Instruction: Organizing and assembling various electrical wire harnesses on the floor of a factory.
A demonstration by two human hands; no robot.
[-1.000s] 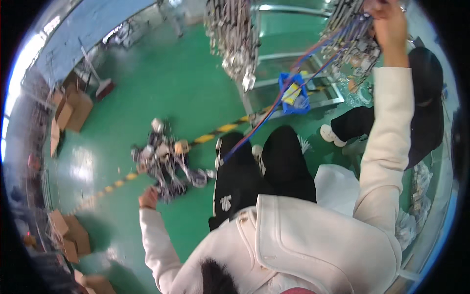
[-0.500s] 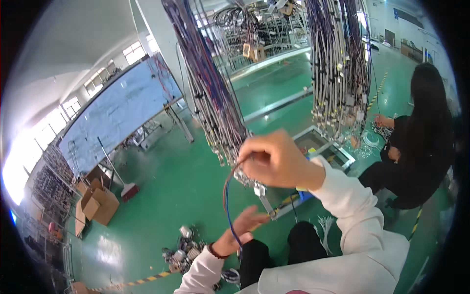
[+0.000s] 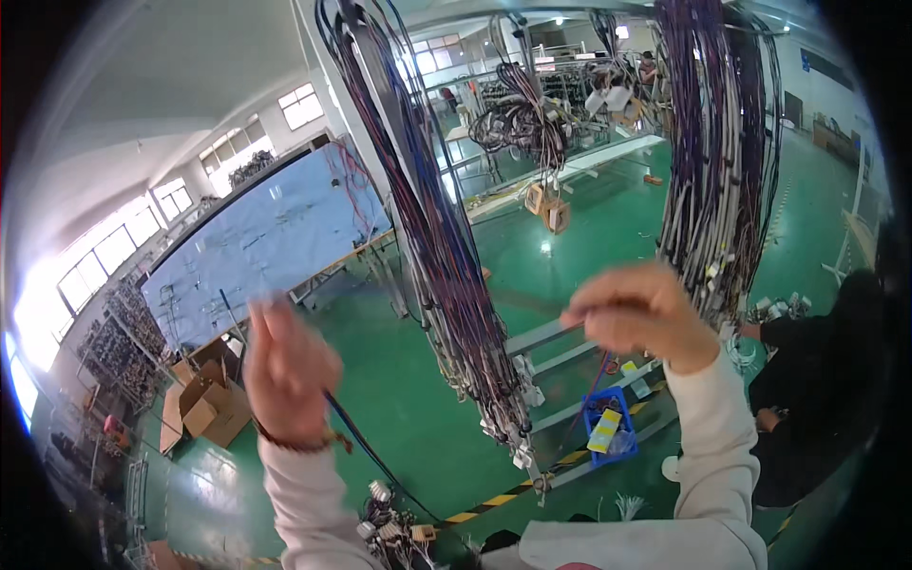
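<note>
My left hand (image 3: 290, 370), raised at the left and blurred, is closed on a thin strand of dark and blue wires (image 3: 372, 454) that trails down toward my lap. Level with it on the right, my right hand (image 3: 646, 313) is pinched shut. A faint brown wire (image 3: 527, 301), smeared by motion, runs from its fingertips toward the left. Below that hand, red and blue wire ends (image 3: 598, 375) dangle. Between my hands, farther off, a thick bundle of wire harnesses (image 3: 446, 275) hangs from a metal rack; its lower ends carry pale connectors.
Another harness bundle (image 3: 708, 161) hangs at the right, near a crouching person in black (image 3: 817, 389). A blue basket (image 3: 622, 451) sits on the rack's base. Connectors lie piled (image 3: 394, 532) on the green floor. Cardboard boxes (image 3: 214, 413) and a blue board (image 3: 266, 237) stand at the left.
My hands have moved apart and up: the left from near my lap to the far left, the right further right. The wires have been drawn out between them. The view has tilted up.
</note>
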